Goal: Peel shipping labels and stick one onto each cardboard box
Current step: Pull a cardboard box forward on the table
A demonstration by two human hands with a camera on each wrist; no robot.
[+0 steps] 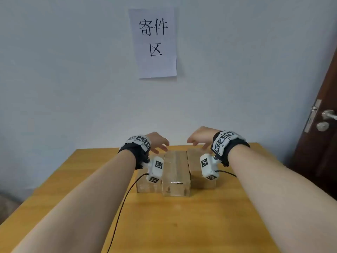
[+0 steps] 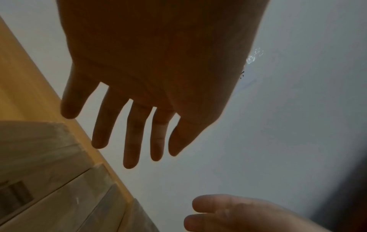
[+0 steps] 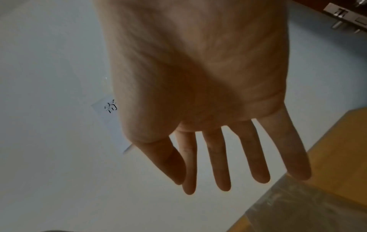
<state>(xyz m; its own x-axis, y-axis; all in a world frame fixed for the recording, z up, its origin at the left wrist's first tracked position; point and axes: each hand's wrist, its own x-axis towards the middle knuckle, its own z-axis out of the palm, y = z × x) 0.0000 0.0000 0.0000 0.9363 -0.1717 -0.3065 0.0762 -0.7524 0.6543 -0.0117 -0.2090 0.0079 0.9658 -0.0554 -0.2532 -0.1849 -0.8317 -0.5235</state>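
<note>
Three taped cardboard boxes stand side by side on the wooden table: a left box, a middle box and a right box. My left hand hovers over the far end of the left box, fingers straight and spread, holding nothing. My right hand hovers over the far end of the right box, fingers spread and empty. No label shows on any box top, and no label sheet is in view.
A paper sign with black characters hangs on the pale wall behind the table. A dark door with a metal handle stands at the right. A thin black cable trails from my left wrist across the tabletop.
</note>
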